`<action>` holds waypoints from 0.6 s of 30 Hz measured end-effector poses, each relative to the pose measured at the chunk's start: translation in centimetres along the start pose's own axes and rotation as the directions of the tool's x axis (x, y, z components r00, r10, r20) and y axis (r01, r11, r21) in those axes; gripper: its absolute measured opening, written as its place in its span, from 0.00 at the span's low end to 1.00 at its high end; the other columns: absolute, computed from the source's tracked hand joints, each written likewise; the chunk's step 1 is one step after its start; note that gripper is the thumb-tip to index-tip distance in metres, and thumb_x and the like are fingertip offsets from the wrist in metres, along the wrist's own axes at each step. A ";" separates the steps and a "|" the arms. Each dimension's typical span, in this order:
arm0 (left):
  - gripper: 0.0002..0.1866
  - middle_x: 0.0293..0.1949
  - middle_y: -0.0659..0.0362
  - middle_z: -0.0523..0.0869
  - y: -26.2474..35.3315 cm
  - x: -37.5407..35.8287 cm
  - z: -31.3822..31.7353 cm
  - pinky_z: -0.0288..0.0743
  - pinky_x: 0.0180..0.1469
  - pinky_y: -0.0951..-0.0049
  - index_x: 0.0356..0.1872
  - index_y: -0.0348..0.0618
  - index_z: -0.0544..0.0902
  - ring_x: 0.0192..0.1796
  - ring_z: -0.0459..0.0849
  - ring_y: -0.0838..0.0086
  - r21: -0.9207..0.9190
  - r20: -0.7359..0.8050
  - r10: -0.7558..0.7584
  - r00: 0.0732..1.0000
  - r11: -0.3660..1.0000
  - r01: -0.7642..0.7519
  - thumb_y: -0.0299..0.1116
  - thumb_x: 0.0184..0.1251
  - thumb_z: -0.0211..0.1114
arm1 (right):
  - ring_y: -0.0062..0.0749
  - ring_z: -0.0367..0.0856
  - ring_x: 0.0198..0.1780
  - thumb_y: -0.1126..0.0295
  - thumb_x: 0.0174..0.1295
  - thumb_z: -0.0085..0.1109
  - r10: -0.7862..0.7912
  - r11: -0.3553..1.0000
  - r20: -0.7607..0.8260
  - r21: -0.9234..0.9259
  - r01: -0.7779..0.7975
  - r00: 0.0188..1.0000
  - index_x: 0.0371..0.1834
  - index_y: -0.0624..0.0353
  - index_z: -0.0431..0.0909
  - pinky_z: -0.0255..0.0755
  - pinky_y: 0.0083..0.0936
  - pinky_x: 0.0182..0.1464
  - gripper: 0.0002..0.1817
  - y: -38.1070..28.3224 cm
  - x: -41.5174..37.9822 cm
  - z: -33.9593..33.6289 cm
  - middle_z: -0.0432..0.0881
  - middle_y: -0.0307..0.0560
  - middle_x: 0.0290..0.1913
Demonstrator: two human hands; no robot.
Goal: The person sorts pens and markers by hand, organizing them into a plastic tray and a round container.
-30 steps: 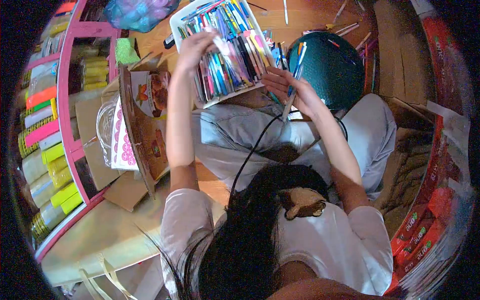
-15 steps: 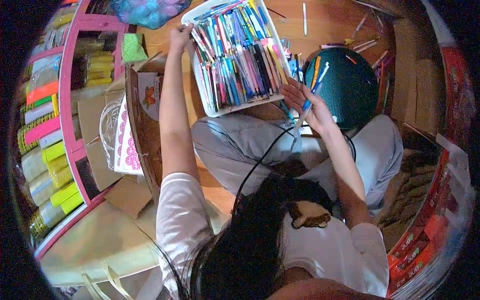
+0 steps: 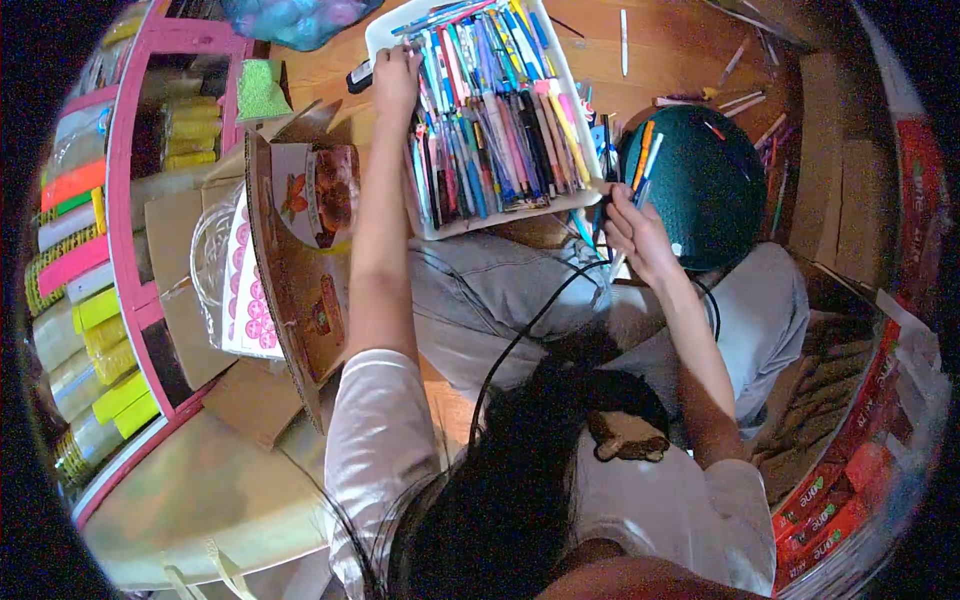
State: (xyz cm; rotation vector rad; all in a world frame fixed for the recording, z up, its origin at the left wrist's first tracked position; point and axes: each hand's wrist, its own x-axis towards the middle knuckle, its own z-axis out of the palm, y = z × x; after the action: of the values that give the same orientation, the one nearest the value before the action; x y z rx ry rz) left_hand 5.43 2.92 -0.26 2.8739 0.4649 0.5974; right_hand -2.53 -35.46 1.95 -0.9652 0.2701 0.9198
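A white plastic tray (image 3: 440, 233) packed with rows of colourful pens (image 3: 500, 150) lies tilted on the floor before my crossed legs. My left hand (image 3: 397, 85) reaches over the tray's upper left side, its fingers bent down and closed at the pens along that edge. What its fingertips hold is hidden. Beside the tray's lower right corner, my right hand (image 3: 640, 235) is closed round a few pens (image 3: 650, 165), a white one and a blue one among them, pointing up and down past the fingers.
A dark green rounded object (image 3: 695, 190) stands right of the tray, with loose pens (image 3: 740, 100) around it. A white pen (image 3: 624, 42) lies beyond. At left are an open cardboard box (image 3: 285, 270), a pink-framed shelf (image 3: 135, 220) of packages and a blue plastic bag (image 3: 300, 18).
My left hand has moved from the tray's rim to the pens just inside it. My right hand's fingers have curled in around the pens. The view has shifted slightly.
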 end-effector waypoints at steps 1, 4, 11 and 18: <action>0.15 0.39 0.43 0.75 0.4 -0.5 -0.7 0.69 0.45 0.60 0.41 0.36 0.76 0.41 0.74 0.51 -0.060 -0.065 -0.007 0.998 0.998 0.003 0.37 0.58 0.56 | 0.12 0.56 0.15 0.60 0.63 0.47 -0.002 0.996 -0.038 -0.084 -0.002 0.999 0.43 0.56 0.68 0.50 0.12 0.16 0.13 0.1 -0.1 -0.3 0.59 0.27 0.16; 0.15 0.39 0.44 0.75 2.5 -3.5 -4.2 0.68 0.46 0.66 0.41 0.35 0.76 0.42 0.75 0.56 -0.449 -0.230 -0.282 0.931 0.880 0.155 0.36 0.61 0.50 | 0.11 0.51 0.13 0.54 0.63 0.44 -0.042 0.978 -0.021 -0.205 0.037 0.999 0.33 0.50 0.63 0.42 0.13 0.14 0.13 -1.0 -0.2 1.2 0.58 0.27 0.16; 0.12 0.35 0.48 0.79 0.6 -8.0 -3.5 0.70 0.42 0.67 0.36 0.37 0.78 0.39 0.78 0.62 -0.685 -0.020 -0.455 0.890 0.654 0.319 0.34 0.58 0.52 | 0.15 0.56 0.16 0.52 0.65 0.34 -0.009 0.973 0.146 -0.226 0.042 0.989 0.33 0.55 0.66 0.50 0.13 0.17 0.18 -3.0 8.2 9.8 0.63 0.32 0.20; 0.09 0.27 0.50 0.79 0.2 -6.8 -3.1 0.72 0.38 0.64 0.32 0.39 0.78 0.33 0.78 0.60 -0.492 -0.035 -0.356 0.934 0.819 0.294 0.32 0.58 0.53 | 0.23 0.68 0.19 0.65 0.63 0.43 -0.129 0.592 0.092 -0.791 0.151 0.987 0.41 0.68 0.65 0.66 0.19 0.22 0.14 -1.7 19.4 18.4 0.72 0.43 0.24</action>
State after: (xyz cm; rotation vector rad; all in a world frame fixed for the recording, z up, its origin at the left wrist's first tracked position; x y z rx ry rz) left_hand -1.72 0.72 0.10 2.2261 0.6985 0.7148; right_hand 7.18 -10.51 2.32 -1.7866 -0.2917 0.9056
